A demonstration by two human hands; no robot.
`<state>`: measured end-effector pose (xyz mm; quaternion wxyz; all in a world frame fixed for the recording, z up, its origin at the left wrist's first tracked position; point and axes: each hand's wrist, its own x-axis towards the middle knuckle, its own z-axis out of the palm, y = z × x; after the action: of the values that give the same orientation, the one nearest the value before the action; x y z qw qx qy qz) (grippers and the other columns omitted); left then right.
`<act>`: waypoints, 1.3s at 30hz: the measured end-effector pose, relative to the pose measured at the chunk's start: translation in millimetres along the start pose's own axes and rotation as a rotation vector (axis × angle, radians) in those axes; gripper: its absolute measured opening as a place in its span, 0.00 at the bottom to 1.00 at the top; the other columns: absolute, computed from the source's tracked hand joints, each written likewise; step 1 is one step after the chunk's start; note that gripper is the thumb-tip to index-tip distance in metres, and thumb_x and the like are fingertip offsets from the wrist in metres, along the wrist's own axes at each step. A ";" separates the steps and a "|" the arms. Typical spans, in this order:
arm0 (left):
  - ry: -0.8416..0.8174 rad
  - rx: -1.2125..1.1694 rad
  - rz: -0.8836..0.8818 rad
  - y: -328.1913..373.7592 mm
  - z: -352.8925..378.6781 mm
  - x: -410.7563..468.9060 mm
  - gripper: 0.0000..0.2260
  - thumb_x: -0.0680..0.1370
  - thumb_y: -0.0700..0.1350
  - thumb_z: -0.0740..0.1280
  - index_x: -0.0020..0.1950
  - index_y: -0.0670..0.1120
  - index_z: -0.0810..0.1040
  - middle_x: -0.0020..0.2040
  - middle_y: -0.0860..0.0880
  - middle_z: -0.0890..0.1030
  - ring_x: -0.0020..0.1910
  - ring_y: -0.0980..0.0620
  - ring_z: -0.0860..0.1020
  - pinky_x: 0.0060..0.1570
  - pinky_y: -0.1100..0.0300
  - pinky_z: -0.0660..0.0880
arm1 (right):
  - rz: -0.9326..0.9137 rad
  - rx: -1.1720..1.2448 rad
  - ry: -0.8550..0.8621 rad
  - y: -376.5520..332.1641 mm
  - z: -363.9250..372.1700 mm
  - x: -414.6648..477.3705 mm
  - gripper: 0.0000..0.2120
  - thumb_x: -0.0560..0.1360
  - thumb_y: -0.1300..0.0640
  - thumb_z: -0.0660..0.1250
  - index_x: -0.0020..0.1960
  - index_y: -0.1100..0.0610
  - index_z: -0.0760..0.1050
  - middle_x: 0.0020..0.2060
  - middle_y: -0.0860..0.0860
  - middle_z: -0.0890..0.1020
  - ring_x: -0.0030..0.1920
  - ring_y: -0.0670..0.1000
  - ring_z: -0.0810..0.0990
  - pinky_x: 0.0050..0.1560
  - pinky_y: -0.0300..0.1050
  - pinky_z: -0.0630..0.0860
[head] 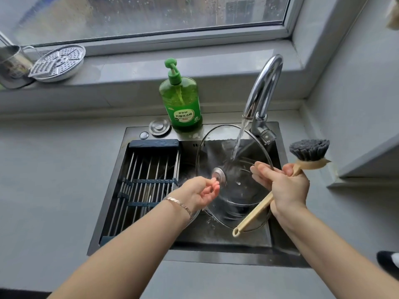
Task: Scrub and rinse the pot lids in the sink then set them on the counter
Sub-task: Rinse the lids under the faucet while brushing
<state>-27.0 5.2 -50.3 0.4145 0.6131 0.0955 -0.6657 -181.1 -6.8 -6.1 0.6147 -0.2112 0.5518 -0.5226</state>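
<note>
A large glass pot lid (212, 151) is held tilted over the sink (216, 254), and water from the tap (264, 87) runs onto it. My left hand (199, 193) is in front of the lid, its loosely curled fingertips touching the glass beside the metal centre disc (219, 177). My right hand (285, 188) grips the beige handle of a dish brush (309, 150) and also pinches the lid's right rim. The brush's grey bristles point up, away from the lid. More glass lies in the basin beneath, too blurred to tell what it is.
A roll-up draining rack (149, 175) covers the sink's left half. A green soap bottle (181, 100) and a metal drain plug (159, 126) stand behind the sink. A steamer plate (58, 63) and a metal cup (10, 65) sit on the window sill. Grey counter (54, 169) lies left.
</note>
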 end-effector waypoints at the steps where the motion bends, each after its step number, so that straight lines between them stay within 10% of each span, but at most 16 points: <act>1: -0.012 0.000 -0.007 1.7 0.5 -1.9 0.10 0.79 0.33 0.60 0.38 0.35 0.72 0.34 0.44 0.72 0.15 0.56 0.72 0.19 0.67 0.73 | 0.001 0.005 0.001 -0.9 0.5 -1.3 0.22 0.70 0.74 0.67 0.37 0.54 0.58 0.34 0.62 0.81 0.33 0.54 0.84 0.41 0.49 0.82; 7: 0.074 1.133 0.748 3.3 -28.4 -3.4 0.07 0.73 0.37 0.70 0.50 0.41 0.78 0.38 0.47 0.80 0.35 0.55 0.79 0.44 0.57 0.79 | -0.015 -0.045 -0.048 -3.1 -1.9 -12.0 0.21 0.70 0.74 0.67 0.36 0.55 0.58 0.31 0.59 0.82 0.34 0.56 0.84 0.41 0.50 0.82; 10: 0.030 1.333 0.968 2.3 -53.9 -5.8 0.12 0.74 0.38 0.69 0.57 0.44 0.77 0.50 0.50 0.80 0.51 0.55 0.77 0.55 0.63 0.74 | -0.035 -0.103 -0.101 -0.7 -3.2 -26.0 0.22 0.70 0.75 0.67 0.36 0.55 0.59 0.30 0.57 0.83 0.35 0.55 0.85 0.41 0.50 0.82; 14: 0.156 0.979 0.789 -0.4 -90.1 -3.2 0.19 0.75 0.35 0.66 0.66 0.44 0.71 0.54 0.50 0.73 0.51 0.55 0.73 0.46 0.70 0.72 | -0.135 -0.249 -0.192 4.0 3.8 -50.8 0.22 0.68 0.73 0.69 0.34 0.55 0.58 0.33 0.61 0.83 0.39 0.57 0.85 0.44 0.52 0.82; 22: 0.064 0.120 0.016 -8.9 -161.4 -4.4 0.20 0.81 0.50 0.58 0.69 0.41 0.65 0.66 0.36 0.72 0.61 0.39 0.74 0.55 0.43 0.74 | -0.066 -0.113 -0.175 6.4 72.7 -73.8 0.22 0.70 0.73 0.67 0.37 0.54 0.57 0.33 0.59 0.82 0.38 0.57 0.84 0.41 0.48 0.82; 31: 0.159 -0.085 0.028 19.0 -231.6 17.5 0.20 0.77 0.45 0.64 0.65 0.37 0.69 0.46 0.42 0.73 0.43 0.47 0.74 0.40 0.51 0.75 | 0.334 0.014 0.058 108.5 143.0 -29.7 0.15 0.74 0.69 0.65 0.60 0.71 0.70 0.38 0.60 0.82 0.35 0.52 0.84 0.30 0.38 0.80; 36: 0.221 -0.074 0.035 32.8 -247.4 36.0 0.24 0.77 0.45 0.64 0.70 0.40 0.63 0.60 0.38 0.70 0.48 0.44 0.73 0.41 0.52 0.74 | 0.488 -0.016 0.148 171.3 154.8 4.6 0.12 0.77 0.66 0.63 0.59 0.68 0.72 0.46 0.59 0.84 0.46 0.55 0.84 0.46 0.44 0.81; 39: 0.218 -0.117 0.029 32.3 -253.4 44.6 0.27 0.78 0.43 0.63 0.75 0.43 0.57 0.73 0.37 0.60 0.67 0.38 0.67 0.61 0.45 0.70 | 0.489 0.037 0.156 188.9 153.7 18.8 0.11 0.78 0.64 0.62 0.58 0.67 0.72 0.43 0.58 0.84 0.39 0.52 0.85 0.34 0.39 0.81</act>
<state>185.7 126.2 -136.2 0.4462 0.6582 0.1697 -0.5821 31.5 -3.1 -126.3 0.6820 -0.0193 0.6227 -0.3830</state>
